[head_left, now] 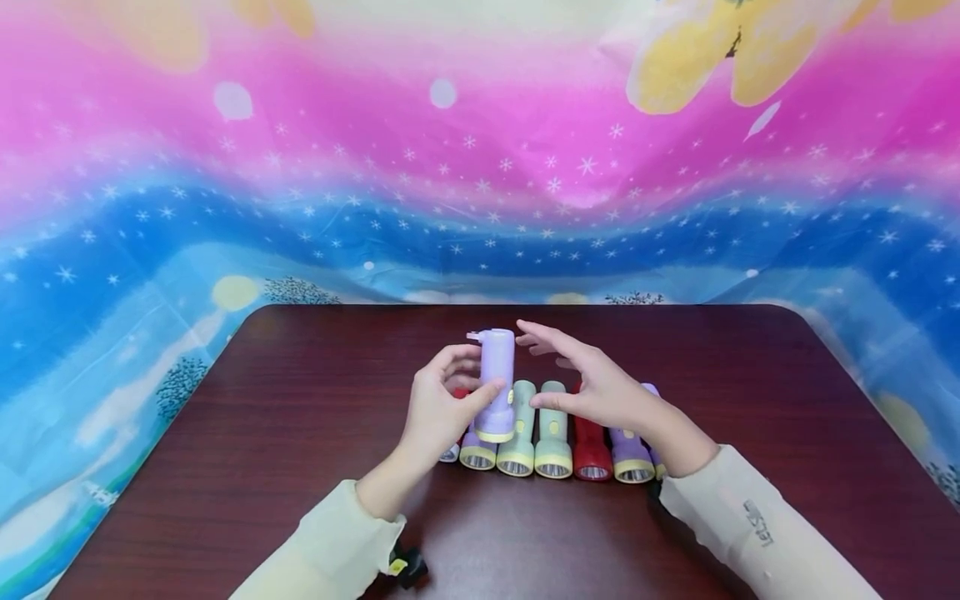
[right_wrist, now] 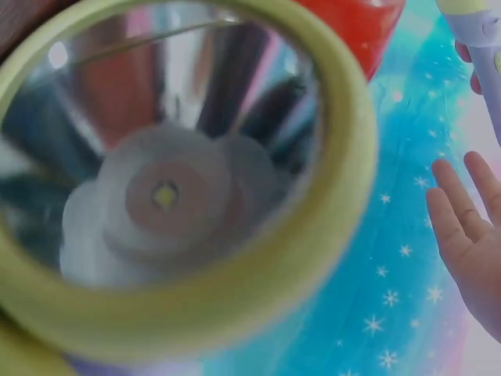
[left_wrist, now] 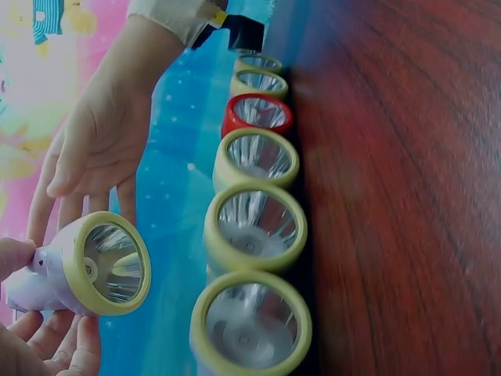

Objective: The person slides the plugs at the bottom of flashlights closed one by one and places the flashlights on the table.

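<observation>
My left hand (head_left: 442, 400) grips a purple flashlight (head_left: 497, 367) between thumb and fingers, held up over the table with its yellow-rimmed lens end down. A small piece juts out sideways at its top end. To the right of it my right hand (head_left: 600, 383) is spread with thumb and fingers apart, touching nothing. In the left wrist view the flashlight's lens (left_wrist: 113, 262) faces the camera, and the right palm (left_wrist: 106, 149) shows behind it. A yellow-rimmed flashlight lens (right_wrist: 164, 196) fills much of the right wrist view, close to that camera.
Under the hands a row of flashlights lies side by side on the dark wooden table (head_left: 315, 433): pale green flashlights (head_left: 553, 433), a red flashlight (head_left: 592, 442) and purple flashlights (head_left: 632, 454), lenses toward me. A patterned cloth (head_left: 480, 167) hangs behind the table.
</observation>
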Demonstrator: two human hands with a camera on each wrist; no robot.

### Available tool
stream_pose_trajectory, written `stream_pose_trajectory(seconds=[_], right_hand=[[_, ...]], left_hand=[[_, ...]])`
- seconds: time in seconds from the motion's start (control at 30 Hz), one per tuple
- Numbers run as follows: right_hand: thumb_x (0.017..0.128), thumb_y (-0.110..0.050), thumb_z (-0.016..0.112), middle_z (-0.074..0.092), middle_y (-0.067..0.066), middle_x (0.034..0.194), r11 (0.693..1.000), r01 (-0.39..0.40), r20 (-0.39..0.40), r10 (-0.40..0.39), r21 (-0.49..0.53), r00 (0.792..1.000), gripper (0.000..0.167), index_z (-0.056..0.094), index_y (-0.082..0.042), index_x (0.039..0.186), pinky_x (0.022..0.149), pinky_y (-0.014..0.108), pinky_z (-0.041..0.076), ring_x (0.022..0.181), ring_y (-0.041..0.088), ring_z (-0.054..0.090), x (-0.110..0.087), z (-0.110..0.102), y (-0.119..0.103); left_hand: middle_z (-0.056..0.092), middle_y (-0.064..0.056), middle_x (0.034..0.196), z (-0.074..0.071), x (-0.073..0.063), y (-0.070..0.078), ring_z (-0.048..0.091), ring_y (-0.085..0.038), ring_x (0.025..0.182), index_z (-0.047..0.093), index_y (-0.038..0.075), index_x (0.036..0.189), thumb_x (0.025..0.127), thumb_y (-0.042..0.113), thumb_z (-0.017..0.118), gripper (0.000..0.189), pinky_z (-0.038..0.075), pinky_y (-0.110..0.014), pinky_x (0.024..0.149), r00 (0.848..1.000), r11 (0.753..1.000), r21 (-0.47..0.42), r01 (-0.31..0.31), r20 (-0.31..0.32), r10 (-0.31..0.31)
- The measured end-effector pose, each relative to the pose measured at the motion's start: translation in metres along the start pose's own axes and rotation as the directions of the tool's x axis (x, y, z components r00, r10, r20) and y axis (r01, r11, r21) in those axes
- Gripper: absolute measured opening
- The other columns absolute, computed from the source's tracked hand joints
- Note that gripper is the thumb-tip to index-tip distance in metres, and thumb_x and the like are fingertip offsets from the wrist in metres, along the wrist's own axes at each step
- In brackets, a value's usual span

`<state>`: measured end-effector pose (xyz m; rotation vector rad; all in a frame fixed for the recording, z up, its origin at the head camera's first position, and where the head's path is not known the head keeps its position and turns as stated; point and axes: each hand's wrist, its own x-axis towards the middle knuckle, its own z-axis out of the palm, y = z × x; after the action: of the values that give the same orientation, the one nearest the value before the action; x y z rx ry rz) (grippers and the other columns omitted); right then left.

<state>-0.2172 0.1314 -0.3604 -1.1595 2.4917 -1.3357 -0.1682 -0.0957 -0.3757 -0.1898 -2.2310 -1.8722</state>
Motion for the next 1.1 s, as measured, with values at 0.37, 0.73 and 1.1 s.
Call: stream_pose_trajectory(seconds=[0.37,0.73,1.1], right_hand=[[0.083,-0.013,0.081,0.059,0.005,0.119,0.992,0.083,-0.015,-0.082,0.095,0.997,0.088,0.030,-0.018,0.155,0.091,0.040,0.057,0.101,0.020,0.062,0.007,0.012,0.001],[0.082,-0.011,0.081,0.060,0.004,0.120,0.992,0.065,-0.004,-0.065,0.107,0.998,0.083,0.036,-0.016,0.152,0.088,0.040,0.058,0.098,0.015,0.062,0.008,0.017,-0.001],[0.081,-0.006,0.080,0.058,0.010,0.124,0.980,0.038,0.002,-0.039,0.194,0.999,0.079,0.038,-0.016,0.148,0.086,0.032,0.058,0.094,0.017,0.064,0.008,0.017,-0.003]], left_hand=[[0.072,-0.018,0.103,0.009,-0.002,0.001,0.070,-0.022,0.079,0.065,0.003,0.115,0.077,0.001,0.082,0.041,0.059,-0.031,0.076,0.999,0.999,-0.052,-0.007,0.032,0.009],[0.071,-0.016,0.107,0.012,-0.006,0.000,0.071,-0.021,0.080,0.063,0.006,0.116,0.080,0.009,0.082,0.041,0.059,-0.034,0.077,0.995,0.998,-0.042,0.046,0.093,-0.042],[0.071,-0.016,0.106,0.011,-0.006,0.004,0.070,-0.020,0.078,0.063,0.006,0.117,0.080,0.006,0.080,0.040,0.058,-0.028,0.074,0.993,0.998,-0.049,0.045,0.113,-0.039]])
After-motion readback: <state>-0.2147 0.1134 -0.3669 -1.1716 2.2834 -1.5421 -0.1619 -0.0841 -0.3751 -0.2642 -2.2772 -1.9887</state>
